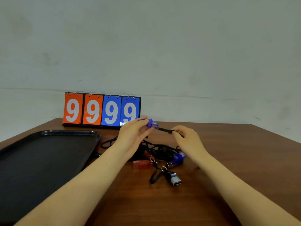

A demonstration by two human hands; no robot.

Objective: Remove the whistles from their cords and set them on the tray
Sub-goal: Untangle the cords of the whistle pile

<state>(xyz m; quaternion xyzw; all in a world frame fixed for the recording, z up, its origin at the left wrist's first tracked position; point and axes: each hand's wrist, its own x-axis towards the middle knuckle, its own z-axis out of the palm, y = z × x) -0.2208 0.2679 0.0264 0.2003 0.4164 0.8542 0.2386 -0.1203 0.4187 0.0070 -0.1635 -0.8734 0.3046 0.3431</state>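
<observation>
My left hand (134,133) pinches a translucent blue whistle (151,123) raised above the table. My right hand (186,137) pinches the black cord (164,129) that runs from that whistle's end. Below the hands lies a tangle of black cords (160,150) on the brown table. In it are a red whistle (141,163), a second blue whistle (179,158) and a black and grey whistle (173,177), each on a small metal ring. The black tray (48,154) lies to the left with nothing on it.
A flip scoreboard (101,110) reading 9 9 9 9 in orange and blue stands at the table's back edge against a pale wall. The table (228,160) stretches bare to the right and toward me.
</observation>
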